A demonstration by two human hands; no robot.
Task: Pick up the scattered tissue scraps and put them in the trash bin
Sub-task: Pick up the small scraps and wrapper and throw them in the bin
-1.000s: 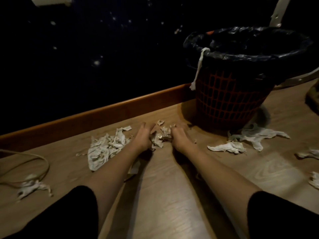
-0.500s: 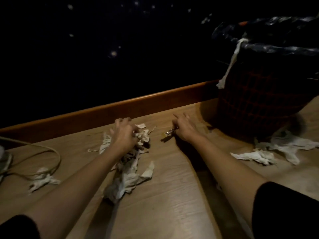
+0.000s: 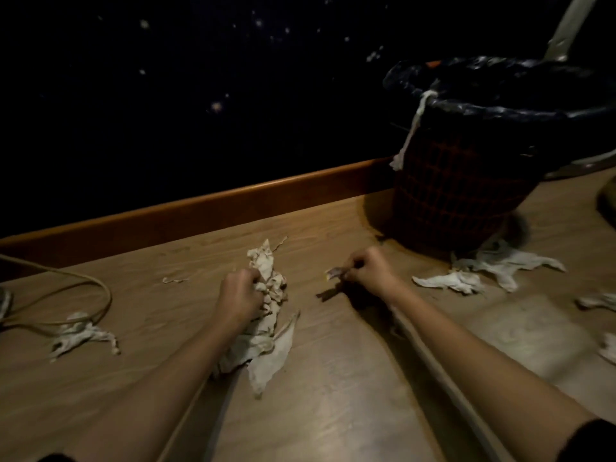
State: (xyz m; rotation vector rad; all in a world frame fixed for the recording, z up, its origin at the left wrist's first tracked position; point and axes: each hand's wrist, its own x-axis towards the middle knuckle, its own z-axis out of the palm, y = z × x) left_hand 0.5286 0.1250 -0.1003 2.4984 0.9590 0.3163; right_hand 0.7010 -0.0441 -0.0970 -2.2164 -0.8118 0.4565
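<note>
My left hand [image 3: 241, 296] is closed on a big bunch of crumpled white tissue [image 3: 266, 315] that trails down onto the wooden floor. My right hand [image 3: 368, 270] pinches a small scrap [image 3: 334, 272] just above the floor. The red mesh trash bin [image 3: 460, 181] with a black liner stands at the right rear, a strip of tissue [image 3: 411, 128] hanging over its rim. More scraps lie by the bin's foot [image 3: 450, 282], [image 3: 510, 261], at the far right [image 3: 600, 300], and at the left [image 3: 78, 338].
A wooden baseboard [image 3: 206, 208] runs along a dark wall behind. A beige cable [image 3: 83, 288] loops on the floor at the left. A thin sliver of tissue [image 3: 173, 280] lies near the baseboard. A pale pole [image 3: 563, 31] rises behind the bin.
My left hand has gathered the large tissue pile and closed tighter on it. My right hand has curled shut on the small scrap and lifted it slightly. The view swung back right.
</note>
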